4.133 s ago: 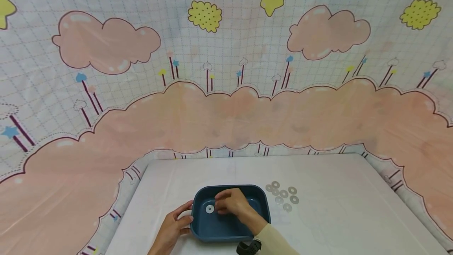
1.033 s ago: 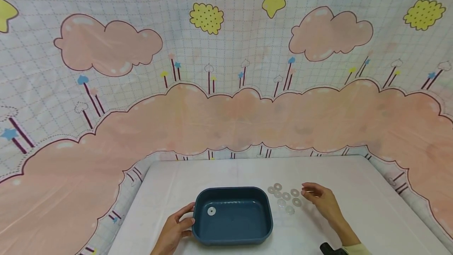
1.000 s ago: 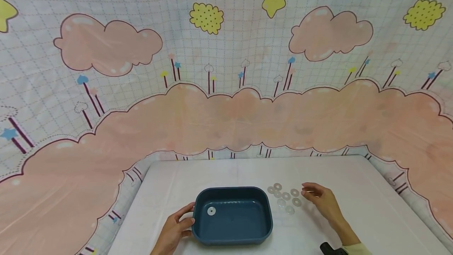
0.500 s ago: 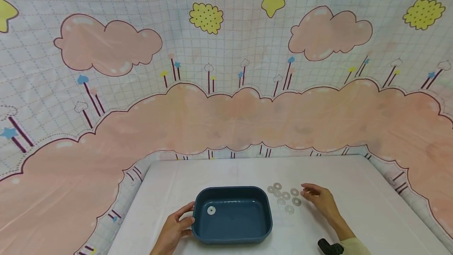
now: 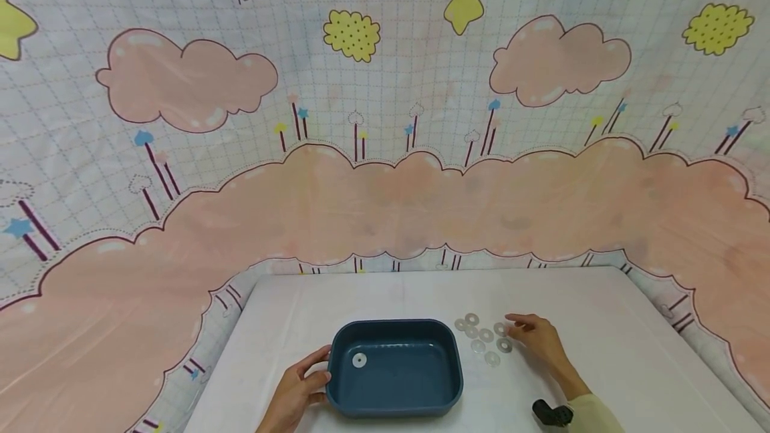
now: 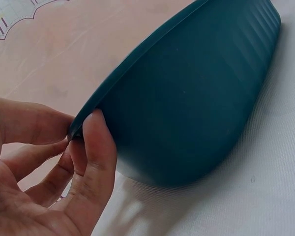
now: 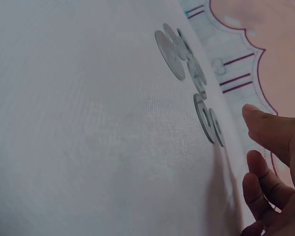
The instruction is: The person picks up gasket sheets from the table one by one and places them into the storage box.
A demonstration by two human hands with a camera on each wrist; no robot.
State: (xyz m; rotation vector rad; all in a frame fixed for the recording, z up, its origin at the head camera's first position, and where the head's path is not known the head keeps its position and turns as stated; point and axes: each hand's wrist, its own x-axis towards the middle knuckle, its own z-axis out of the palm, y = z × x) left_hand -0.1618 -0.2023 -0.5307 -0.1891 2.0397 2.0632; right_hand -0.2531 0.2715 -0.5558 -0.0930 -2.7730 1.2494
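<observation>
One washer (image 5: 359,360) lies in your tray (image 5: 448,379); seven remain on the desk (image 5: 631,353). Your left hand (image 5: 295,394) grips the tray rim. Your right hand (image 5: 535,339), loosely open and empty, hovers at the washers (image 5: 484,339).

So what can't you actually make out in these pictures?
- Whether the right hand touches a washer: in the head view the washers are too small, and in the right wrist view the fingers hide where they meet the cloth.
- The washer in the blue tray: the left wrist view shows only the tray's outer wall.
- Most of the left hand: cut off by the head view's bottom edge.
</observation>
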